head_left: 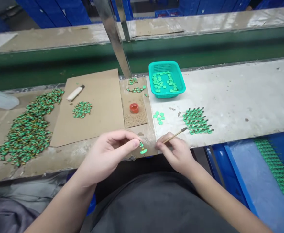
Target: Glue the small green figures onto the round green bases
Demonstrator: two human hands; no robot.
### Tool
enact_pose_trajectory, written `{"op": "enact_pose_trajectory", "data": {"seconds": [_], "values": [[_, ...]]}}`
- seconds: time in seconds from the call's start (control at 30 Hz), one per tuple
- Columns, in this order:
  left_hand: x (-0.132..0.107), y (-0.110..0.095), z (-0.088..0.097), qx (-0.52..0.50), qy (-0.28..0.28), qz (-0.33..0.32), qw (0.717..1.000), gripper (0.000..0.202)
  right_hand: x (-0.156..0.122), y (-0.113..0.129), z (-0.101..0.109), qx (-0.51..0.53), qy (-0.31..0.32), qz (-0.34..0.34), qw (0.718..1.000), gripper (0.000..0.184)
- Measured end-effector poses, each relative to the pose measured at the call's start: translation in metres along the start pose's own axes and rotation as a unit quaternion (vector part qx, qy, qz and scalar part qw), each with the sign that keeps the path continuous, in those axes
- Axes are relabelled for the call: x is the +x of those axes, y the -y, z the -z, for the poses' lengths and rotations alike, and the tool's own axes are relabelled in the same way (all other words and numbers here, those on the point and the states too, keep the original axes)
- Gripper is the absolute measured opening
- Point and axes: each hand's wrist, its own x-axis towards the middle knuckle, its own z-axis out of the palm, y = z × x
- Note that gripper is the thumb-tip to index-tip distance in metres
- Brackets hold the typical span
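My left hand (110, 152) is closed in a pinch on a small green piece (142, 148) with a round green disc at its lower end, held just above the table's front edge. My right hand (177, 152) is closed around a thin wooden brush (174, 135) whose dark tip points up and right toward a neat group of finished green pieces (197, 120). A few loose green discs (159, 117) lie between the hands and a small red pot (134, 107) on a rough brown pad.
A teal basket (178, 85) with green discs stands behind. A big heap of green pieces (27, 127) lies at left, a smaller pile (82, 109) on cardboard (100, 106). A slanted metal post (114, 38) rises behind. Blue trays (253, 181) sit lower right.
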Motion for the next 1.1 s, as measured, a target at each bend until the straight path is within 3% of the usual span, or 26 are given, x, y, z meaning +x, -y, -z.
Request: {"op": "enact_pose_trajectory", "data": {"seconds": [0.07, 0.13, 0.23, 0.27, 0.3, 0.43, 0.57, 0.67, 0.83, 1.1], "values": [[0.001, -0.003, 0.001, 0.008, 0.011, -0.009, 1.000, 0.038, -0.009, 0.006, 0.004, -0.008, -0.001, 0.006, 1.000, 0.021], [0.002, -0.003, 0.003, 0.034, 0.014, -0.022, 0.999, 0.041, -0.019, 0.016, 0.015, -0.002, -0.010, 0.024, 1.000, 0.001], [0.011, 0.002, 0.004, 0.088, -0.005, -0.040, 0.995, 0.044, -0.034, 0.035, 0.044, 0.039, -0.058, 0.041, 0.997, 0.070], [0.018, 0.004, 0.001, 0.101, -0.012, -0.047, 0.994, 0.045, -0.038, 0.043, 0.057, 0.052, -0.080, 0.040, 0.995, 0.083], [0.027, 0.005, -0.003, 0.113, -0.020, -0.059, 0.992, 0.045, -0.041, 0.050, 0.070, 0.062, -0.101, 0.038, 0.992, 0.085], [0.081, -0.002, -0.041, 0.168, -0.008, -0.140, 0.976, 0.037, -0.047, 0.073, 0.116, 0.115, -0.165, 0.025, 0.979, 0.034], [0.146, -0.015, -0.087, 0.214, 0.046, -0.196, 0.956, 0.030, -0.051, 0.077, 0.136, 0.187, -0.235, 0.019, 0.954, 0.020], [0.179, -0.016, -0.109, 0.243, 0.071, -0.223, 0.941, 0.030, -0.054, 0.071, 0.141, 0.141, -0.320, 0.027, 0.937, 0.011], [0.195, -0.007, -0.119, 0.272, 0.092, -0.239, 0.928, 0.036, -0.061, 0.056, 0.152, 0.049, -0.388, 0.028, 0.920, 0.025], [0.190, -0.003, -0.118, 0.284, 0.084, -0.239, 0.925, 0.035, -0.060, 0.036, 0.156, 0.070, -0.410, -0.006, 0.910, 0.036]]}}
